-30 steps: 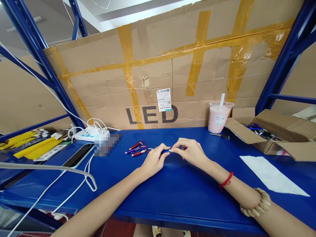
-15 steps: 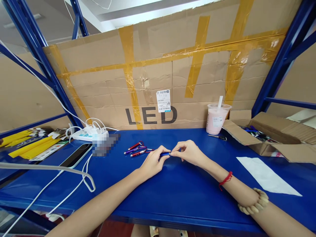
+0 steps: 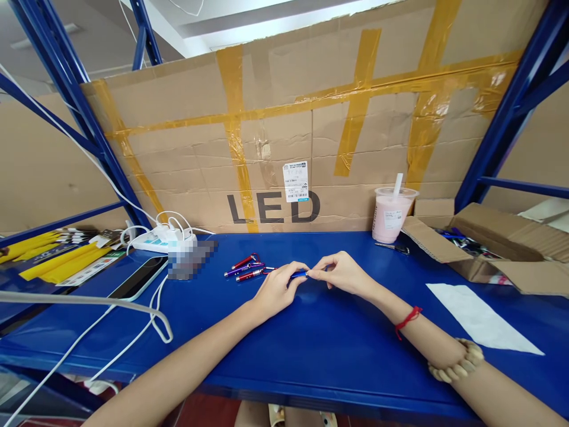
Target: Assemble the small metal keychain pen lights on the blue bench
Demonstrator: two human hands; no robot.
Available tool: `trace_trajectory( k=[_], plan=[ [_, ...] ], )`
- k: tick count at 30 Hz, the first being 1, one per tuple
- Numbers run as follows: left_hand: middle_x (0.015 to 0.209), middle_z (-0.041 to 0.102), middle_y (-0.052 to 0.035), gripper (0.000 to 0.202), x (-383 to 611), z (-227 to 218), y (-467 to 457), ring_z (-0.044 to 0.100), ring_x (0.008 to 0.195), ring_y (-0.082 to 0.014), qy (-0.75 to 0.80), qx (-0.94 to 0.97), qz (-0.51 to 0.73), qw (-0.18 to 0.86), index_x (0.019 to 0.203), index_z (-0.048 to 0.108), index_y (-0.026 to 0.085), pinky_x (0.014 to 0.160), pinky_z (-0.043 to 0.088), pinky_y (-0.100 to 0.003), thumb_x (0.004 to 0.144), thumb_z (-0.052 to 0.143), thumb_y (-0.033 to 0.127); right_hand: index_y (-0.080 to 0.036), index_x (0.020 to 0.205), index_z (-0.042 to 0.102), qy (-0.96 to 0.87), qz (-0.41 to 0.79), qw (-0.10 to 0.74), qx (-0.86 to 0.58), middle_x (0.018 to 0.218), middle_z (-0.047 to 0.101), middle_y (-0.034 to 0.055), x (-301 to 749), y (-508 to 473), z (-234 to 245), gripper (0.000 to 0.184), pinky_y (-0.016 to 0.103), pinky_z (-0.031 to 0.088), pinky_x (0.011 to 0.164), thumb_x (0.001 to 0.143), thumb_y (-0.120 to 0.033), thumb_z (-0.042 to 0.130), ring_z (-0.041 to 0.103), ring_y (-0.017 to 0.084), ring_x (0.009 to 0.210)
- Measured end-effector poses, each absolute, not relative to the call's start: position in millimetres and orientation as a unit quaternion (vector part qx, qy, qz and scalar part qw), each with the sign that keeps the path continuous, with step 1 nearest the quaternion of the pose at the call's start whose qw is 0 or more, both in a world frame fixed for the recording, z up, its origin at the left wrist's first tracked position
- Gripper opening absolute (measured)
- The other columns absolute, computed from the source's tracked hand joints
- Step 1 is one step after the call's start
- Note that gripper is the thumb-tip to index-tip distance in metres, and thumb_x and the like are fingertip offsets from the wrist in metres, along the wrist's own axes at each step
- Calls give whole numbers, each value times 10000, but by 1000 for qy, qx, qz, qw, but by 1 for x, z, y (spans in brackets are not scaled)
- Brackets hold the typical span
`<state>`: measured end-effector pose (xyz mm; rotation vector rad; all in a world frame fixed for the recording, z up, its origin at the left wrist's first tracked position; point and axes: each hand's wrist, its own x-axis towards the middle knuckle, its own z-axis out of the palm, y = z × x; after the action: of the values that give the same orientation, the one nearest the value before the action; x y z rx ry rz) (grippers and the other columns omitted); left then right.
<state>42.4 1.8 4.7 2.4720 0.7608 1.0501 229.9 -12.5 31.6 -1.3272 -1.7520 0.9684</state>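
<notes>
Over blue tabletop [image 3: 284, 350] | blue tube [image 3: 299, 274]: left fingers [image 3: 294, 287] grip it, right fingers [image 3: 320, 275] pinch its end

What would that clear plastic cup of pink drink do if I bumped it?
The clear plastic cup of pink drink might tip, being tall and narrower at its base. It probably feels heavy, since it looks mostly full.

Loads of bare surface [image 3: 311, 356] from the front edge up to the left hand [image 3: 276, 289] and right hand [image 3: 343, 274]. Cardboard panel [image 3: 275, 139] walls off the back edge, no reaching through. Back right corner's jammed with a pink drink cup [image 3: 387, 219] and open carton [image 3: 484, 270]. Toward the left edge, phone [image 3: 140, 279] plus loopy white cables [image 3: 109, 353] block you.
</notes>
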Motion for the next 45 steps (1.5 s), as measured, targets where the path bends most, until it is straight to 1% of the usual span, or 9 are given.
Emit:
trace_trajectory(
  k=[10,17,20,26,30,33,36,40,45],
  plan=[
    [993,624,-33,161,43,6,5,587,910,-142,271,872,377,156,1010,547,182,819,449,-256,892,448,227,-91,744,697,-672,395,370,-506,636,612,65,233,-6,25,430,193,338,421,598,-495,707,457,69,444],
    [982,627,-15,158,43,8,6,597,892,-124,279,863,386,168,1018,526,186,744,455,-214,884,449,218,-88,727,676,-660,411,363,-513,514,538,29,232,-9,31,419,174,342,423,645,-498,683,446,64,436],
    [962,632,-16,169,44,10,5,603,833,-123,287,864,380,165,1028,526,187,687,452,-210,885,446,226,-88,681,662,-652,413,369,-517,541,551,33,231,-11,35,411,173,349,424,633,-495,692,452,62,439],
    [926,638,-20,191,44,10,3,598,737,-123,311,858,373,165,1040,525,187,641,445,-216,884,448,265,-89,718,670,-652,406,372,-521,545,552,36,232,-13,39,460,182,331,419,619,-538,681,438,61,435],
    [927,636,-20,206,43,12,3,586,687,-112,319,856,369,172,1050,527,192,616,442,-210,886,443,283,-93,735,669,-652,405,387,-511,673,605,55,234,-12,39,478,188,352,433,601,-551,686,451,56,455],
    [956,633,-28,209,44,12,3,591,719,-115,313,856,368,182,1057,523,189,637,445,-208,889,437,281,-98,757,673,-657,405,389,-503,742,622,63,235,-10,38,479,192,364,438,608,-553,680,460,57,463],
    [960,632,-21,199,44,12,4,587,725,-106,307,855,372,189,1051,520,189,644,439,-198,891,437,273,-95,760,672,-658,404,386,-505,750,624,66,234,-9,36,478,190,362,434,620,-552,672,464,58,466],
    [912,630,-18,194,44,13,4,549,639,-92,314,852,371,193,1043,515,182,608,424,-197,892,430,271,-97,786,674,-660,411,379,-502,756,624,63,234,-10,36,465,187,366,437,635,-536,670,470,59,474],
    [846,611,-26,197,44,11,5,540,649,-102,288,858,370,207,1029,506,165,633,423,-213,900,418,285,-95,785,671,-677,390,385,-491,650,598,44,235,-11,37,415,191,357,445,624,-476,701,457,62,461]
  ],
)
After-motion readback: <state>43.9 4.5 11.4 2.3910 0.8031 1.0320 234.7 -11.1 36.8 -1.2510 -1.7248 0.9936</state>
